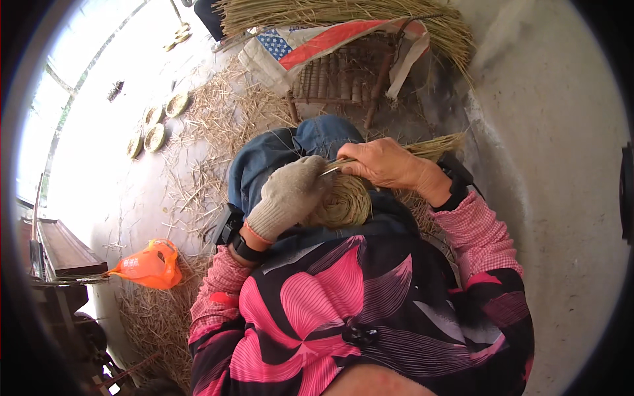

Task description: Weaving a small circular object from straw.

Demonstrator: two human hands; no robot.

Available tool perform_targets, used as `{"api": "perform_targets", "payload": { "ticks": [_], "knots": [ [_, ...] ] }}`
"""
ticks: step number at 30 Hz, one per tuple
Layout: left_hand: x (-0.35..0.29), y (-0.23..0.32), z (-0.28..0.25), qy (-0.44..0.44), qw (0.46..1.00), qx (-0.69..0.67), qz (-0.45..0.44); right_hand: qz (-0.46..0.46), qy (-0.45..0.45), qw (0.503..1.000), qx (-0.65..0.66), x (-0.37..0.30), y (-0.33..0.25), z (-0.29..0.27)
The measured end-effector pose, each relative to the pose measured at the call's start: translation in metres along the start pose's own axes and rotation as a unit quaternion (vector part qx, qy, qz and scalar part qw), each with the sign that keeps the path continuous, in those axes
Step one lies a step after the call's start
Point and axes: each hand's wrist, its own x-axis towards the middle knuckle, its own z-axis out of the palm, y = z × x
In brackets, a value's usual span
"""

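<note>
A round coil of woven straw (345, 203) rests on my lap over blue denim. My left hand (294, 193), in a pale knitted glove, is closed on the coil's left side; its fingertips are partly hidden. Bare and pinched closed, my right hand (386, 164) grips straw strands at the coil's far edge. A loose straw bundle (437, 145) sticks out to the right from behind that hand. Between the two hands shows a short, thin, shiny piece (329, 171), probably metal; which fingers hold it is unclear.
Ahead stands a small slatted rack (340, 76) draped with a striped cloth (323, 46), a large straw pile (343, 13) behind it. Straw scraps (218, 109) and several round woven pieces (154, 137) lie on the floor leftward. An orange plastic bag (152, 265) sits left; a wall (555, 165) rises right.
</note>
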Motion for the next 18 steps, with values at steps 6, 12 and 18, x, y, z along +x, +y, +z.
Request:
{"api": "perform_targets", "payload": {
  "ticks": [6,12,18],
  "knots": [
    [-0.016,-0.006,0.013,0.012,0.996,-0.029,-0.084,0.044,0.023,0.995,-0.087,-0.015,-0.014,0.02],
    [-0.031,-0.007,0.023,0.078,0.988,-0.071,-0.109,0.112,0.123,0.986,-0.015,-0.021,-0.032,0.053],
    [-0.034,-0.008,0.021,0.114,0.983,-0.099,-0.104,0.125,0.178,0.976,-0.011,-0.012,-0.036,0.061]
  ]
}}
